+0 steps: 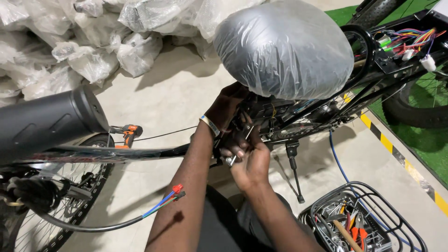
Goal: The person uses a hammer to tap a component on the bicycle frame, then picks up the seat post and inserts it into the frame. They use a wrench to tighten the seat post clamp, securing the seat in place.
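Note:
A black bicycle frame (140, 152) stands in front of me, its saddle (284, 49) wrapped in clear plastic. My left hand (227, 108) reaches up under the saddle and grips the dark parts at the seat post. My right hand (251, 164) is closed just below it, pinching a small silver metal part (232, 161) against the frame. Whether that part is a tool or a bolt is too small to tell. A pale band sits on my left wrist (210, 125).
A black handlebar grip (46, 122) juts in at left above the front wheel (60, 210). A cable with red-capped coloured wires (165, 199) hangs loose. An orange drill (128, 134) lies on the floor. A wire basket of tools (359, 224) sits at lower right. Plastic-wrapped bundles (84, 42) pile behind.

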